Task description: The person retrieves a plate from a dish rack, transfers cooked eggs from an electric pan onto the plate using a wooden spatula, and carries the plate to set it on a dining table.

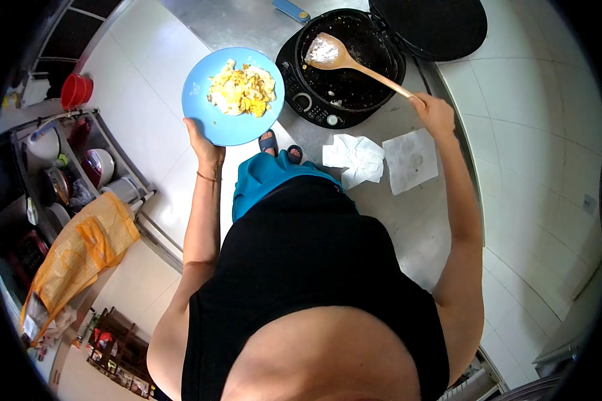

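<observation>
My left hand [205,144] grips the lower left rim of a blue plate [197,100], which carries scrambled egg [241,89]. In my right hand [435,115] is the handle end of a wooden spatula [342,56]; white residue covers part of its blade. The blade is over a black round electric pan [361,90], whose inside shows scattered food bits. The pan's lid [441,27] stands open at its upper right. Plate and pan are side by side, the plate on the left.
A crumpled white tissue [360,159] and a flat stained paper [411,160] lie on the metal counter [408,224] below the pan. A blue handle [291,10] is above the pan. Racks with pots [100,166] and an orange bag [80,247] are at left.
</observation>
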Demonstrator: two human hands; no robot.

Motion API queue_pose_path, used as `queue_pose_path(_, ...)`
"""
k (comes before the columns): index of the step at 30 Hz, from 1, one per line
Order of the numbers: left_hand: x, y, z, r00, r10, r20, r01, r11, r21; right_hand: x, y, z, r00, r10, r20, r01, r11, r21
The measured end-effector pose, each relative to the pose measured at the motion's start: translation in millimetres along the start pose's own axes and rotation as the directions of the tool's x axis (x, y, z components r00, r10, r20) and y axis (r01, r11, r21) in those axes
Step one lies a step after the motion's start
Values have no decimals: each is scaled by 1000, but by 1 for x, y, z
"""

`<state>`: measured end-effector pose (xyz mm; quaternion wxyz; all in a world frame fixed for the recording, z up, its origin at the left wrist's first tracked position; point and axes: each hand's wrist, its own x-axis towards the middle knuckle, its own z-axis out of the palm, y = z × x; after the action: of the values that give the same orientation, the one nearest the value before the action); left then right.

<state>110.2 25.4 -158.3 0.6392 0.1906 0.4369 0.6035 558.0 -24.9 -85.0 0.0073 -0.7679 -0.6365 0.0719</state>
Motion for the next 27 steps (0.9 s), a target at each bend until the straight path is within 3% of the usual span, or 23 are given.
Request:
queue_pose_path(12,-5,3,13,1000,3,-6,-3,1000,23,35,-11,-38,970,-68,234,64,998,25)
queue_pose_path(15,-3,3,13,1000,14,-9,-14,999,30,37,1,-23,979,-121,165,103,988,114)
queue_pose_path(18,-2,0,12,1000,29,4,-30,999,36,29,6,-5,979,-18,201,-12,989,150)
queue_pose_path(27,0,4,15,1000,0,17,-1,999,38,-15,4,71,990,100,98,-136,864,484)
